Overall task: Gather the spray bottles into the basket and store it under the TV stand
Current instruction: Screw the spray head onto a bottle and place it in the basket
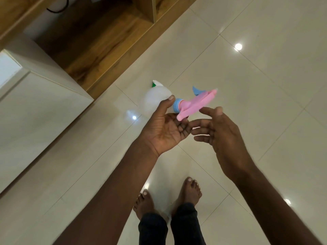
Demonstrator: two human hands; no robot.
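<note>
My left hand (pixel 163 129) holds a spray bottle (pixel 155 101) by its neck, thumb on top and fingers curled beneath. The bottle is translucent white with a blue collar and a pink trigger head (pixel 196 104) that points right. My right hand (pixel 217 131) hovers just right of the pink head, fingers spread, holding nothing. A second spray bottle's white and green nozzle (pixel 156 83) shows on the floor behind the held bottle; the rest of it is hidden. No basket is in view.
The wooden TV stand (pixel 99 46) runs diagonally across the upper left, with an open low shelf. A white cabinet (pixel 35 103) stands at the left. My bare feet (pixel 168 197) are on the glossy cream floor tiles (pixel 265 85).
</note>
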